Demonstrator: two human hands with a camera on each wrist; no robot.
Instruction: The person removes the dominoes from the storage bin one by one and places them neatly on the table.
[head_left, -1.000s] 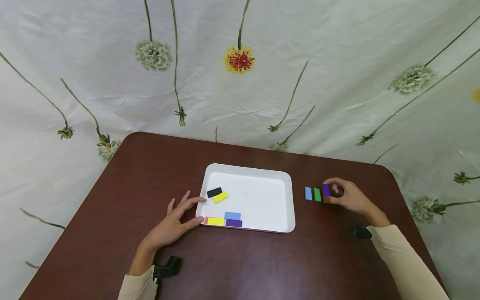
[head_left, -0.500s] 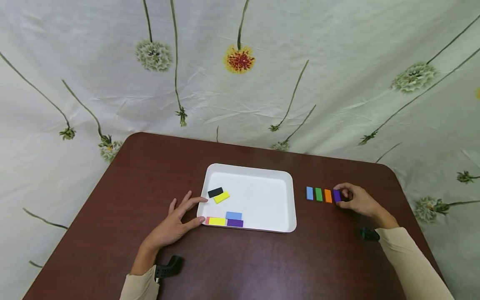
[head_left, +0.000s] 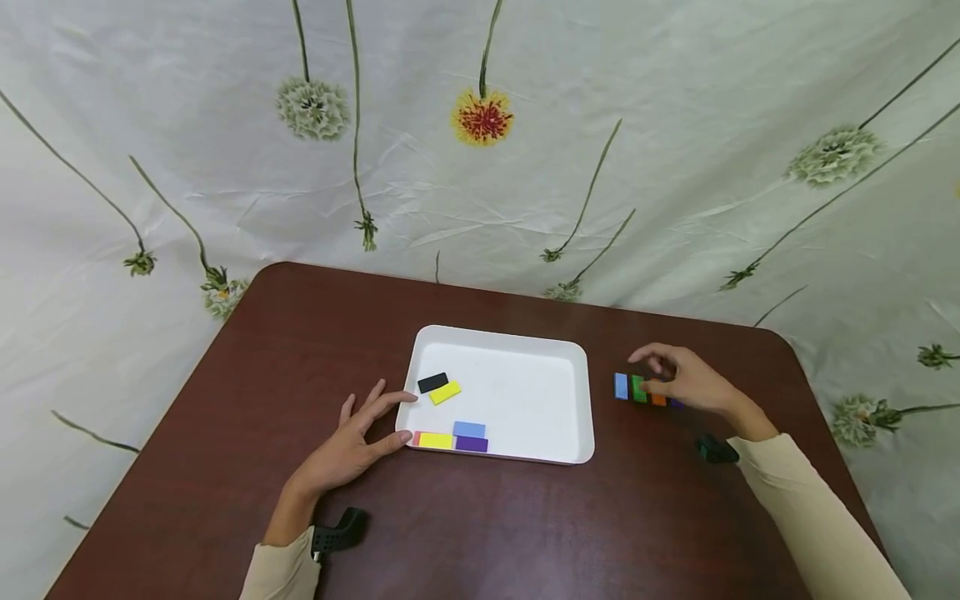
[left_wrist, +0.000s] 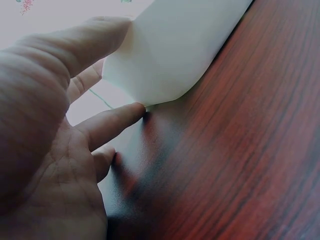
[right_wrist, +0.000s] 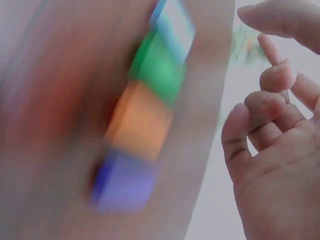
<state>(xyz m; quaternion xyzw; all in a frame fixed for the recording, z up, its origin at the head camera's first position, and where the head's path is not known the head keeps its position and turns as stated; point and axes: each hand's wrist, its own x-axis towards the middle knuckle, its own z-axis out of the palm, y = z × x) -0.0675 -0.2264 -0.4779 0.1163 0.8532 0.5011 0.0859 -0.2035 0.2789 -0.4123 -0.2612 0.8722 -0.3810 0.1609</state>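
Right of the white tray (head_left: 585,400), our right hand (head_left: 686,383) hovers with loose, empty fingers above the row of blue, green, orange and purple blocks (head_left: 637,389). Our left hand (head_left: 341,450) rests flat, touching the tray's corner; we should keep it steady.

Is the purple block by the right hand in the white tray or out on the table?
Out. The purple block lies on the table, last in a row after the orange block, right of the white tray.
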